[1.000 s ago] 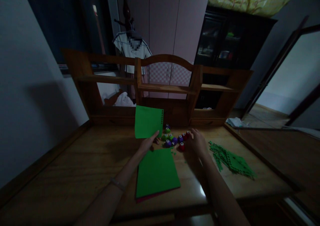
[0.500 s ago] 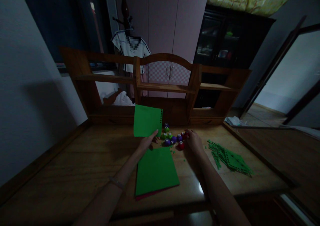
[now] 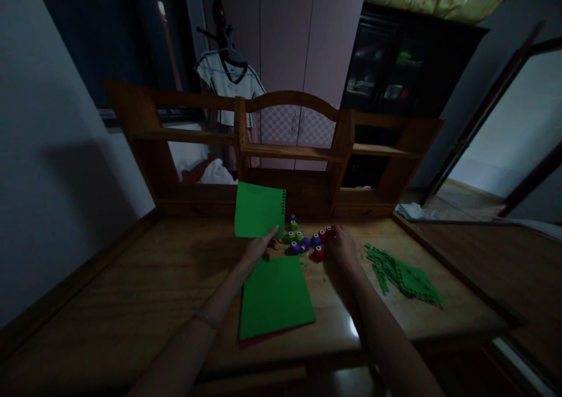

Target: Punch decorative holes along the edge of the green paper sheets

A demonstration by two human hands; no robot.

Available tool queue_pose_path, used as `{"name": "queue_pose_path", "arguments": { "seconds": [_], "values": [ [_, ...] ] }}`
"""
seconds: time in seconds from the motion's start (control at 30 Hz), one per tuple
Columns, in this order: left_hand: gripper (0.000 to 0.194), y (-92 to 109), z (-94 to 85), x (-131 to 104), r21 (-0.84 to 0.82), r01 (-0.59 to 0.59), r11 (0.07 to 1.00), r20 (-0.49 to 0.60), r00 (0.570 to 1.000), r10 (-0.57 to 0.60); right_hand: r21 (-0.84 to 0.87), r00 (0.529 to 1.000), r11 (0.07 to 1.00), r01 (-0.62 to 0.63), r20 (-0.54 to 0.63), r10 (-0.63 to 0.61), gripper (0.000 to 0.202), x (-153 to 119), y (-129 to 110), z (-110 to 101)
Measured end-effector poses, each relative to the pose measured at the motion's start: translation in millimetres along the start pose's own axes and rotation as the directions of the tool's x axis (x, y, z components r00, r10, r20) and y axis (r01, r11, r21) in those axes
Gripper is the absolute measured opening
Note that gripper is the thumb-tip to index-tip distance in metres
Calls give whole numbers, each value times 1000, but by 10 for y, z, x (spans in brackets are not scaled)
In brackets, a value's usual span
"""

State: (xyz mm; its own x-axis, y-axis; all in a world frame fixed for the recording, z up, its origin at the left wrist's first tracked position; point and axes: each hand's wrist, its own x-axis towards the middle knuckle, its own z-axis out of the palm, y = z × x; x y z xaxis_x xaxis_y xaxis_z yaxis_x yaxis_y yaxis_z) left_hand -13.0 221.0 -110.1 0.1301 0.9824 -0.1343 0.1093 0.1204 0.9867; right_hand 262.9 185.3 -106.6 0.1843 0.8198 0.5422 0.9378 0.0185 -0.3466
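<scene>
My left hand [image 3: 262, 248] pinches the lower right corner of a green sheet [image 3: 260, 211] with a row of punched holes along its right edge. The sheet is raised above the desk. Below that hand lies a stack of green sheets [image 3: 276, 297], with a red edge showing underneath. My right hand [image 3: 343, 245] has its fingers at a small red ball with an eye [image 3: 330, 231], at the right end of a cluster. Purple balls [image 3: 315, 240], green balls [image 3: 299, 237] and another red ball [image 3: 319, 253] sit between my hands. The right fingertips are partly hidden.
Green punched strips and scraps [image 3: 406, 277] lie in a pile on the right of the wooden desk [image 3: 175, 280]. Tiny green bits are scattered near the balls. A wooden shelf unit [image 3: 290, 152] stands along the desk's back edge.
My right hand has shifted slightly to the right, and more of the red balls beside its fingers shows. My left hand still holds the green sheet in nearly the same place.
</scene>
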Motion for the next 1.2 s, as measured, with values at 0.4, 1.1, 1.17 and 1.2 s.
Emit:
{"name": "queue_pose_path", "arguments": {
  "seconds": [0.4,1.1,1.17,1.2],
  "values": [
    [59,22,6,-36,1,-22,1000,13,1000,22,871,901,302,-386,286,326,33,58,-217,-88],
    [57,184,37,-153,13,-42,999,5,999,42,893,859,-130,-431,450,243,33,32,-357,-85],
    [56,169,37,-135,-5,-35,999,6,999,35,891,856,-134,-433,453,249,33,34,-352,-75],
    [56,159,36,-125,-13,-26,1000,8,1000,26,890,854,-134,-435,455,252,33,35,-351,-70]
  ]
}}
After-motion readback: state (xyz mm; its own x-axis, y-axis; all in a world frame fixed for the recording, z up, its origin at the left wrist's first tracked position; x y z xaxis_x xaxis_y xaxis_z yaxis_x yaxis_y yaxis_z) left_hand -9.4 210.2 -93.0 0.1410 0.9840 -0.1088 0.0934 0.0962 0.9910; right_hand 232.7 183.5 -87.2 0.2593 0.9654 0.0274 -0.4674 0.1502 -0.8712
